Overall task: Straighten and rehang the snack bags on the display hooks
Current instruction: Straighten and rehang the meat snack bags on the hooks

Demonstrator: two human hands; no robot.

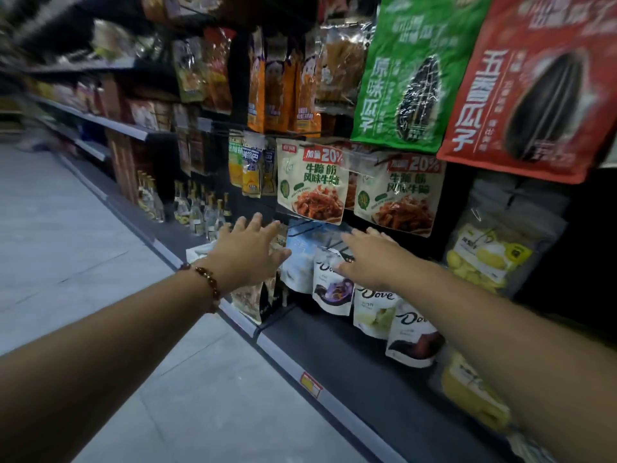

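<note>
Both arms reach forward toward the store display, and neither hand holds anything. The left hand (pixel 248 253) has its fingers straight and spread, palm turned toward the shelf, with a beaded bracelet (pixel 208 279) round its wrist. The right hand (pixel 369 259) is likewise flat with fingers extended, lying over the top of the Dove bags (pixel 334 284); whether it actually touches them cannot be told. Between the two hands hangs a pale blue bag (pixel 300 248), and just above it bare black hooks (pixel 300 225) stick out of the back panel. Below and to the right of the right hand more Dove bags run in a row, a light green one (pixel 372 312) and a dark one (pixel 412 339). Under the left hand a tan snack bag (pixel 250 300) stands at the shelf edge. Just above both hands hang two cream bags with red "20%" banners (pixel 312 183), side by side. Higher and to the right are a large green seed bag (pixel 405 71) and a red one (pixel 531 85). Right of the right forearm hangs a clear bag of yellow pieces (pixel 487 255).
</note>
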